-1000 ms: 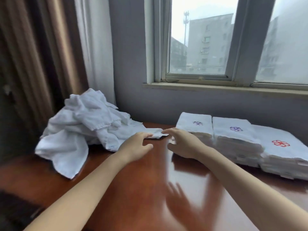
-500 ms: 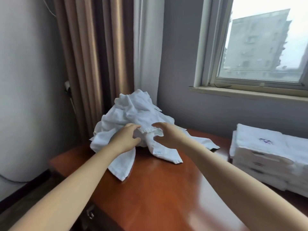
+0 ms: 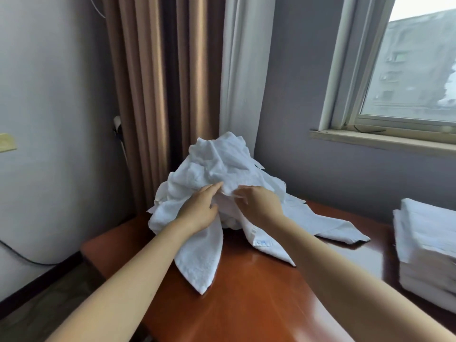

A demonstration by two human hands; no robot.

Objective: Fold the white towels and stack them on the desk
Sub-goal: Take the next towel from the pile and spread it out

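Towel heap (image 3: pixel 222 166) lay at desk (image 3: pixel 246 304) back-left corner, as before. Left hand (image 3: pixel 197 211) had uncurled, fingers straight against cloth; right hand (image 3: pixel 259 206) still pinched fold. Folded stack (image 3: pixel 424 243) sat at right edge.

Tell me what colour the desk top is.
Glossy reddish-brown wood; the desk shows best in the head view.

My only camera rides on my head, wide-angled, facing forward and tilted down. It looks from close above the near edge of the surface (image 3: pixel 246 304) toward its far left corner, where curtain (image 3: pixel 148 95) meets wall (image 3: pixel 49 95).
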